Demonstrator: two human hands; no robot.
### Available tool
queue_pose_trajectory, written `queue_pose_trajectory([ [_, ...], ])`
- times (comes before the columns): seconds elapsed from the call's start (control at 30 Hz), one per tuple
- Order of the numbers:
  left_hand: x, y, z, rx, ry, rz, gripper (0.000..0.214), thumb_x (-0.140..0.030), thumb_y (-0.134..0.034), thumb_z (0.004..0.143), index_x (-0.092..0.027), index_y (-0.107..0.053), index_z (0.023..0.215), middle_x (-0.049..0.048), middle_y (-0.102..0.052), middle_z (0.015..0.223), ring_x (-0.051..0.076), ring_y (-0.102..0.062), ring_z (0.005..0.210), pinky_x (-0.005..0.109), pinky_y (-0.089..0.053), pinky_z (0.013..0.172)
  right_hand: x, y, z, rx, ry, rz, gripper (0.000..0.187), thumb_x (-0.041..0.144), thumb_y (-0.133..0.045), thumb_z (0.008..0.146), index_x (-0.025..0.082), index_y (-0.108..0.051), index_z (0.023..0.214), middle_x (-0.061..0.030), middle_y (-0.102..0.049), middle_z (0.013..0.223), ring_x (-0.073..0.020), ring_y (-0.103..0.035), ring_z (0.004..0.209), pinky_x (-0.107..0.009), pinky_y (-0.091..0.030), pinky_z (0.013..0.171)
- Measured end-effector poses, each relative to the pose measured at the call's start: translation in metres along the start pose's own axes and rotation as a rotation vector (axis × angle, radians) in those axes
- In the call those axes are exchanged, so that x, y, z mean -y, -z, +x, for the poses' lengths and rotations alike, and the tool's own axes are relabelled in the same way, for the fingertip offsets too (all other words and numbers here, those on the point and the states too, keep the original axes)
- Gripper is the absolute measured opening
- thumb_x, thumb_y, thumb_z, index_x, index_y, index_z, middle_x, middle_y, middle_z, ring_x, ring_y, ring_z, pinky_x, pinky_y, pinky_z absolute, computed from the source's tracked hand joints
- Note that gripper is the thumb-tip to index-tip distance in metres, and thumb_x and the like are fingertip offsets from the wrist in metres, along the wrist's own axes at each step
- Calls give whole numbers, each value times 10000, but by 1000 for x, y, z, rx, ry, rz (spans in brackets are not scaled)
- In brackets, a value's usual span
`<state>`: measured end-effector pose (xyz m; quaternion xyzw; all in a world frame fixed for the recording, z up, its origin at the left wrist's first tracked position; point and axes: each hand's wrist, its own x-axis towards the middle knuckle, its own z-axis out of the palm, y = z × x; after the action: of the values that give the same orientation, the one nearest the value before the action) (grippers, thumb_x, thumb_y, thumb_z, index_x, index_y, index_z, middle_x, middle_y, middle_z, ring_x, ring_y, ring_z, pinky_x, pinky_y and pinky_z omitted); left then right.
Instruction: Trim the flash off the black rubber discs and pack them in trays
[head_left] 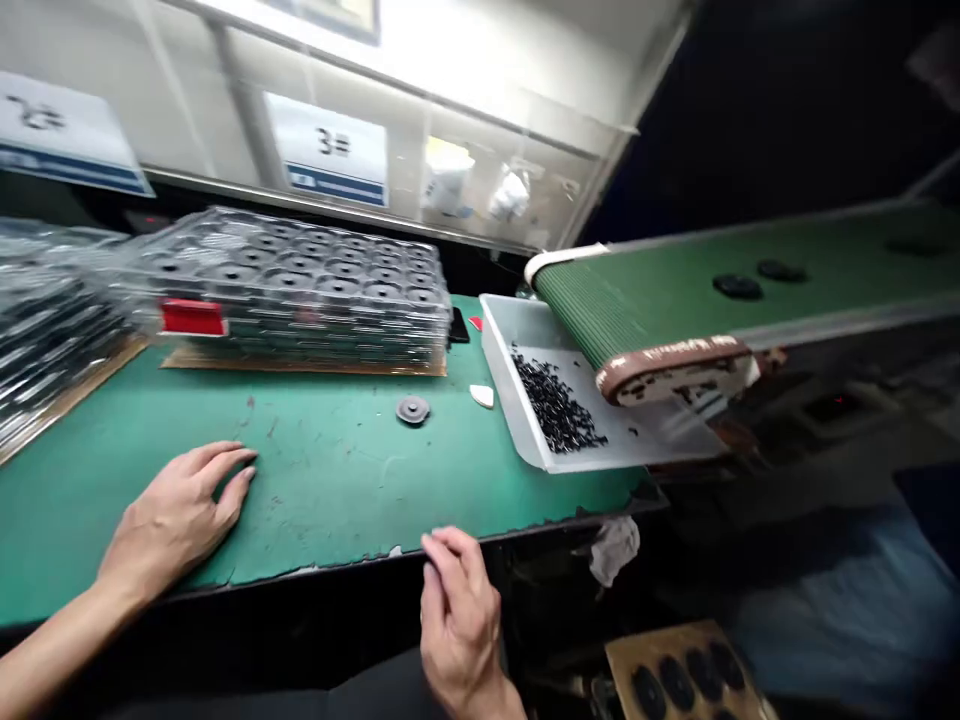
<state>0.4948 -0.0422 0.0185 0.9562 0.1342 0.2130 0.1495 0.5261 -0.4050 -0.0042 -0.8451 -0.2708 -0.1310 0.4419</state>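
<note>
1. We hold nothing at this moment: no part is lifted, and both hands are empty. The nearest loose piece is a grey round disc [412, 410], lying on the green-topped table [330, 500].
2. Our left hand [176, 515] lies palm down on the table, fingers spread and gently curved, well to the left of the disc and touching nothing else.
3. Our right hand [459, 620] is half closed and empty, in front of the disc at the table's front edge. We cannot tell whether its fingertips [435, 545] touch that edge.
4. The disc has no long axis. It lies flat with its raised centre facing up, so reaching it would call for only a short move forward from the right hand.
5. Behind the disc stands a stack of clear plastic trays [300, 290]. To its right sit a white plastic bin [510, 350] holding small black parts [555, 400] and the end of a green conveyor belt [750, 290], which carries black discs [739, 287].
</note>
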Motion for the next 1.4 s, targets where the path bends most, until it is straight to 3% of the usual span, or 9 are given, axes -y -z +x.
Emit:
queue_pose_trajectory([
  [0.23, 4, -1, -7, -52, 76, -200, 320, -355, -503, 1021, -153, -709, 1160, 156, -647, 1323, 336, -569, 1273, 541, -456, 1100, -19, -42, 164, 69, -39, -222, 420, 420, -598, 1036, 138, -627, 1346, -159, -622, 1334, -289, -627, 1211, -515, -517, 1067],
  [0.47, 4, 9, -11, -134, 221, -679, 211, -367, -668, 960, -190, -707, 1069, 102, -669, 1306, 303, -566, 1295, 597, -411, 1145, -3, -93, 215, 246, -112, -373, 409, 448, -675, 1008, 179, -638, 1314, -121, -611, 1383, -295, -592, 1266, -547, -465, 1110],
  [0.7, -41, 50, -90, -26, 615, -1453, 474, -531, -505, 1012, -171, -654, 1281, 165, -720, 1157, 280, -696, 994, 502, -577, 912, 89, -81, 134, 550, -2, -97, 741, 633, -678, 902, 264, -512, 1522, -111, -633, 1438, -146, -606, 597, -354, -598, 656],
  [0.87, -78, 70, -170, 286, 751, -2007, 448, -501, -433, 1047, -172, -703, 1185, 115, -726, 1004, 173, -682, 841, 335, -567, 815, 143, -51, 54, 899, 320, 307, 706, 373, -810, 903, 339, -503, 1538, -67, -626, 1458, -296, -649, 1275, -453, -559, 1081],
  [0.97, -87, 74, -191, 337, 786, -2154, 326, -409, -625, 983, -163, -726, 1171, 108, -717, 1002, 144, -648, 833, 268, -519, 789, 148, -40, 32, 916, 295, 379, 784, 362, -858, 871, 350, -481, 1559, -76, -638, 1442, -315, -639, 1304, -483, -558, 1101],
  [1.17, -100, 79, -190, 352, 786, -2242, 557, -402, -845, 814, -169, -703, 1299, 144, -727, 1184, 217, -665, 1052, 297, -513, 902, 139, -22, 4, 800, 21, 522, 725, 500, -842, 866, 400, -533, 1515, -66, -637, 1446, -309, -675, 1227, -451, -590, 1045],
  [1.23, -101, 82, -188, 314, 814, -2209, 613, -354, -895, 764, -211, -695, 1326, 135, -716, 1287, 233, -651, 1131, 319, -515, 956, 126, -21, -12, 657, -204, 571, 617, 571, -742, 928, 348, -578, 1480, -106, -629, 1445, -244, -738, 931, -362, -660, 779],
  [1.3, -99, 87, -187, 265, 847, -2157, 696, -335, -938, 706, -267, -683, 1349, 111, -683, 1395, 244, -642, 1176, 339, -516, 990, 108, -25, -32, 485, -523, 647, 535, 620, -614, 989, 281, -641, 1402, -139, -675, 1347, -137, -628, 610, -253, -543, 464],
  [1.4, -95, 96, -188, 215, 850, -2075, 750, -335, -962, 659, -286, -682, 1353, 98, -672, 1431, 262, -651, 1188, 344, -513, 1018, 81, -36, -65, 400, -966, 803, 610, 717, -565, 946, 189, -737, 1197, -166, -730, 1150, -164, -640, 617, -213, -426, 369],
])
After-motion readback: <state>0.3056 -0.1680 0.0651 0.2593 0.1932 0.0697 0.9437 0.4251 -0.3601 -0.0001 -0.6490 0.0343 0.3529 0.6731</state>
